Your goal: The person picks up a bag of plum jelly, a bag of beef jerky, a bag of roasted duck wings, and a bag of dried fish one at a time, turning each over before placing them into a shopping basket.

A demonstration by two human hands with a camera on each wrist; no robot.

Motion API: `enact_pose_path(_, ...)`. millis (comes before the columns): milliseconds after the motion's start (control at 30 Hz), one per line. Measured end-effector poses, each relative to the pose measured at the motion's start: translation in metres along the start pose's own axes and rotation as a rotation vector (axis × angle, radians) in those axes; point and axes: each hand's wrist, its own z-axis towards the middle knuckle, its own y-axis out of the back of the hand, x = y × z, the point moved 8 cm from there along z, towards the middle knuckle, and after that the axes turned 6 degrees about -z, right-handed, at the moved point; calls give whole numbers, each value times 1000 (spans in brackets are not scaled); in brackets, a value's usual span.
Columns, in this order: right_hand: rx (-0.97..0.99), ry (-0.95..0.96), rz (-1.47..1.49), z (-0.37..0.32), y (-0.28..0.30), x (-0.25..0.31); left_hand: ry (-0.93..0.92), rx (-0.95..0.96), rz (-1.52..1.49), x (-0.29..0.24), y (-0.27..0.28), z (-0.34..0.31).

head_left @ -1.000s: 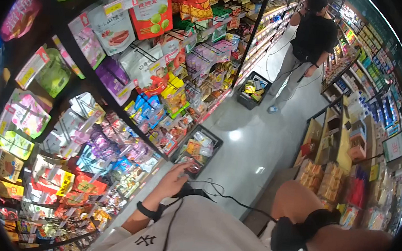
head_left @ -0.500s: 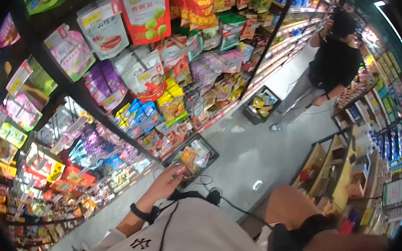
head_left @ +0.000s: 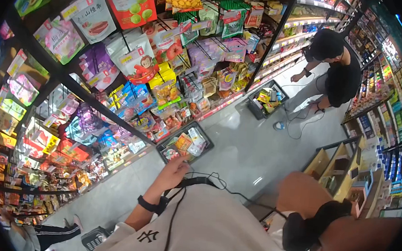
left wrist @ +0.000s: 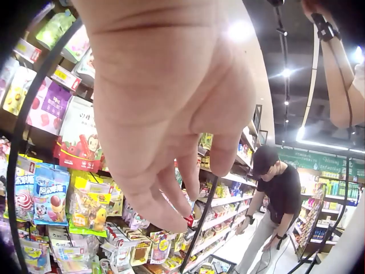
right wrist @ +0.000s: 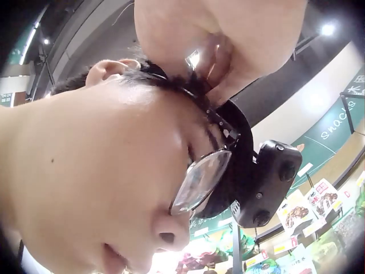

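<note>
My left hand hangs loosely in the head view, with its fingertips overlapping the near rim of a black shopping basket on the floor. Several snack packets lie in that basket. The left wrist view shows the palm with relaxed fingers and nothing gripped. My right hand is raised to my head in the right wrist view. Its fingers touch the strap of the black head camera; whether they pinch the strap, I cannot tell.
Racks of hanging snack bags line the left. Ahead, a person in black bends near a second filled basket. Wooden display bins stand at right. Cables run by my waist. Another person's legs show behind at lower left.
The view has shifted, bringing a person's legs and a third basket in at lower left. The person ahead has bent down toward the basket there. My left hand stays by the near basket.
</note>
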Motion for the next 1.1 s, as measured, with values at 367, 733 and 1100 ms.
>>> enact_pose_path(367, 15, 18, -9, -21, 11, 31, 46, -62, -23, 10, -10, 11)
enact_pose_path(733, 50, -20, -3, -30, 20, 31, 31, -97, -2, -13, -13, 6)
enact_pose_path(1100, 16, 2, -107, -34, 21, 27, 4, -115, -6, 2, -14, 2)
